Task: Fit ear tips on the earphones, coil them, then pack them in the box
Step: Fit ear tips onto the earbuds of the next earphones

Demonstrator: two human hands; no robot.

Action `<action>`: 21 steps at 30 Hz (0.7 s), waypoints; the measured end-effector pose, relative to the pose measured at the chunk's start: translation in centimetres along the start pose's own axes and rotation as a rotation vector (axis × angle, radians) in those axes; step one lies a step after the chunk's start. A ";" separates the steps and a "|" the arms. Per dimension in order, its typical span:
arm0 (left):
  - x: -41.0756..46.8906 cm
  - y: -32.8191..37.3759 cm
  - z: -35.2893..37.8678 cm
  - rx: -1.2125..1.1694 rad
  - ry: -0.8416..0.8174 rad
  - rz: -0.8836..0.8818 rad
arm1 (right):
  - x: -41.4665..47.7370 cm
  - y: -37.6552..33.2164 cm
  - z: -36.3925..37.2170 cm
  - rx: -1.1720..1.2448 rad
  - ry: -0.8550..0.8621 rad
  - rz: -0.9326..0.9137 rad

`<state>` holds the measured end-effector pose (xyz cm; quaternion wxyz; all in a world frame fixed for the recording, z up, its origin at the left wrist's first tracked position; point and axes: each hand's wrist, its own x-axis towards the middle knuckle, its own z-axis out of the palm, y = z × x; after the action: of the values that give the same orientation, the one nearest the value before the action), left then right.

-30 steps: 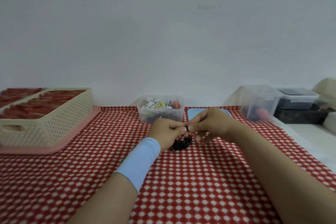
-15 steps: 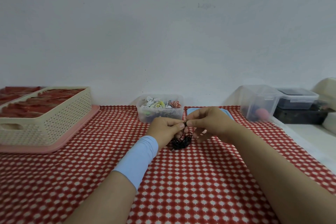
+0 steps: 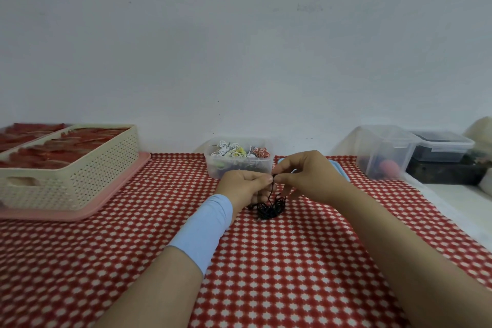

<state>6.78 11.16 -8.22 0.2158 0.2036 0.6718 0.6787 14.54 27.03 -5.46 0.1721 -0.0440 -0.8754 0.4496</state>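
At far left a cream perforated basket (image 3: 80, 168) is sitting on the checked surface (image 3: 266, 261); mid-surface, left hand (image 3: 243, 186) and right hand (image 3: 306, 176) are meeting fingertip to fingertip, both pinching the black earphones (image 3: 270, 208), whose tangled cable is trailing beneath onto the cloth.

A pale blue sleeve band (image 3: 203, 226) wraps the left wrist and lower forearm; the right forearm (image 3: 399, 245) is bare, both hands ungloved.
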 end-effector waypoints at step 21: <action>-0.5 0.5 -0.2 -0.074 -0.037 -0.013 | -0.2 -0.3 -0.4 0.045 -0.075 -0.024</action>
<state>7.10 10.74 -7.67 0.2402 0.2036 0.6435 0.6977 14.87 27.13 -5.00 0.1456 -0.0128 -0.8714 0.4683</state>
